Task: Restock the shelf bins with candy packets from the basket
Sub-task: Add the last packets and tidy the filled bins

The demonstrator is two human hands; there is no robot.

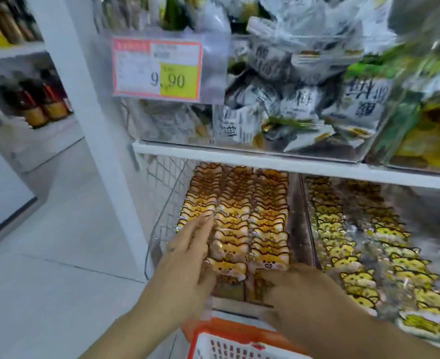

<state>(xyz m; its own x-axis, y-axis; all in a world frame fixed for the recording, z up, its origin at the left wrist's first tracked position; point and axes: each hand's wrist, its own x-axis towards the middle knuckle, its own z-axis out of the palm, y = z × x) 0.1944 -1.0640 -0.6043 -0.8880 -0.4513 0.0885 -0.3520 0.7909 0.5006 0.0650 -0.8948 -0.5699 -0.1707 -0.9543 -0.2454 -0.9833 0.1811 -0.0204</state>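
Note:
A clear shelf bin (295,218) on the lower shelf holds three tidy rows of orange cat-face candy packets (239,221). My left hand (187,260) lies with straight fingers along the left row, its fingertips touching the packets. My right hand (299,294) is at the bin's front edge, on the front of the right row; its fingers are blurred and hidden behind its own back. The orange and white basket (229,340) sits right below the bin, at the bottom of the view; its contents are out of sight.
To the right, a second bin holds yellow cat-face packets (364,257). The upper shelf (265,156) carries bins of black-and-white and green snack bags, with a 9.90 price tag (158,68). A white post (84,99) and the tiled aisle floor lie left.

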